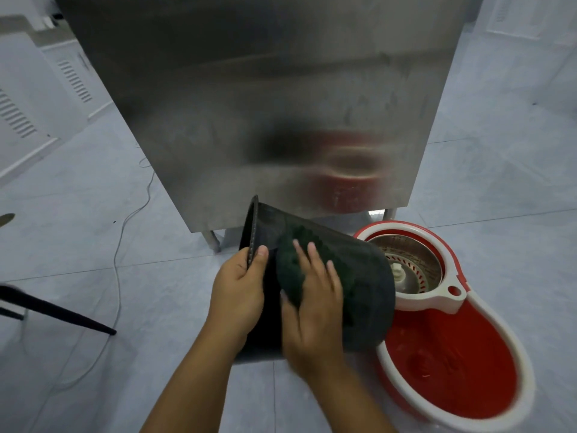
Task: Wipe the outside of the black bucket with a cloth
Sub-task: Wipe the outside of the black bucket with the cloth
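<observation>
The black bucket (362, 276) is tipped on its side above the floor, its open rim pointing left and its base to the right. My left hand (239, 289) grips the rim, thumb over the edge. My right hand (315, 310) lies flat on the bucket's outer wall and presses a dark green cloth (292, 270) against it. The cloth shows above and left of my fingers. The hand is blurred.
A red and white spin-mop bucket (452, 364) stands on the tiled floor just right of the black bucket. A steel cabinet (265, 104) on legs rises behind. A grey cable (118, 276) trails on the floor at left, near a black chair leg (56, 310).
</observation>
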`<state>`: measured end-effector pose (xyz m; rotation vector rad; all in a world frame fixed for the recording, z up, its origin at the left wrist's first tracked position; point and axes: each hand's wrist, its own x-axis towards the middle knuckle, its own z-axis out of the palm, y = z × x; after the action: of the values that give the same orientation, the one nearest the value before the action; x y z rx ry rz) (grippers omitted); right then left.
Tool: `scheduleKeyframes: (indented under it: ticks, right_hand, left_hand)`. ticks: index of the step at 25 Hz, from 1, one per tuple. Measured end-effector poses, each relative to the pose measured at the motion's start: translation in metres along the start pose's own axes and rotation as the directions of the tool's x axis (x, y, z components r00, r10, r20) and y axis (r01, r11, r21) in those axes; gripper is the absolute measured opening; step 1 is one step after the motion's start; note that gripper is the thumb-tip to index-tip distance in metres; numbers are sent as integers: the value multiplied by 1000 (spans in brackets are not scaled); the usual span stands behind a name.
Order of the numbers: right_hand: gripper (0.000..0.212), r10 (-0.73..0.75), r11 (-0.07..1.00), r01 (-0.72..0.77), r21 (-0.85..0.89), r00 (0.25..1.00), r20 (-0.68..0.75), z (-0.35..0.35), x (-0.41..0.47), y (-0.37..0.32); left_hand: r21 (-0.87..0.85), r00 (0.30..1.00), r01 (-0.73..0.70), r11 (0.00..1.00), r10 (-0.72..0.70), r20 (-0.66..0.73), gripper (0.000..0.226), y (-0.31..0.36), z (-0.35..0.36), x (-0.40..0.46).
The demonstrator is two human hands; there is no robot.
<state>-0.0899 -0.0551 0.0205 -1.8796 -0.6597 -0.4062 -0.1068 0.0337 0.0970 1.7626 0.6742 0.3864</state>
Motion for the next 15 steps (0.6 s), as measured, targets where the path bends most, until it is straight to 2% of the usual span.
scheduleKeyframes:
  ticks: [3, 5, 7, 8, 10, 12, 13, 15]
  right_hand:
    - [39, 260, 964, -255, 73, 963, -72, -19, 35, 44]
    - [42, 411, 910, -402, 99, 907, -90, -27, 22, 73]
    - [57, 458, 888, -453, 76, 884, -95, -22, -14, 73]
    - [70, 431, 902, -428, 59, 899, -80, -14, -33, 60]
    - [89, 272, 962, -272, 12, 962, -20, 3, -54, 26]
    - [85, 88, 996, -87, -35, 996, 15, 16, -48, 7]
    - [79, 46, 999, -46, -22, 999, 10, 14, -35, 5]
    - [61, 95, 995, -93, 40, 994, -51, 5, -3, 15]
  left_hand:
    - [25, 999, -46, 999, 45, 10, 30, 2, -10, 2]
    - [15, 998, -66, 998, 67, -17, 29, 2, -16, 4]
    - [2, 997, -65, 998, 65, -35, 27, 1, -16, 6]
    - [8, 997, -62, 998, 62, -40, 27, 0, -14, 8]
    - [35, 998, -54, 998, 56, -41, 30, -3, -9, 11]
    - [43, 999, -43, 998, 44, -27, 33, -6, -5, 12]
    - [43, 999, -40, 998, 41, -18, 33, -7, -6, 13]
    - [70, 999, -43, 997, 42, 5, 34, -8, -10, 13]
